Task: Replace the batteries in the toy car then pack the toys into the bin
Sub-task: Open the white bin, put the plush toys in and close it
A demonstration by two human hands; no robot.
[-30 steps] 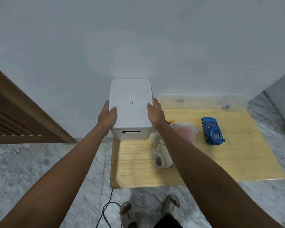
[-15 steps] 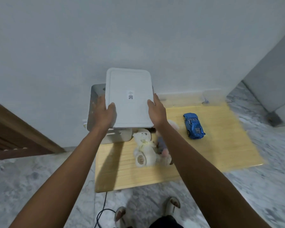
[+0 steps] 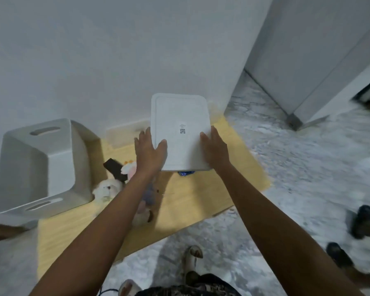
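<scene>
The left hand (image 3: 151, 153) and right hand (image 3: 214, 149) grip the white lid (image 3: 179, 131) by its two long edges, thumbs curled onto its top, holding it flat above the desk (image 3: 201, 201). The open bin (image 3: 41, 165) stands left of the left hand, plush toys (image 3: 108, 189) between them; the blue toy car (image 3: 186, 173) shows only as a sliver beneath the lid's near edge, between the wrists

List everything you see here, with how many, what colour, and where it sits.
bin: one, white, open, left end of table
lid: one, white, held above the table
table: one, light wood, low, against the wall
plush toys: at least two, white and pink, beside the bin
toy car: one, blue, mostly hidden under the lid
dark sandals: two, on the floor at right
left hand: grips lid's left edge
right hand: grips lid's right edge
</scene>
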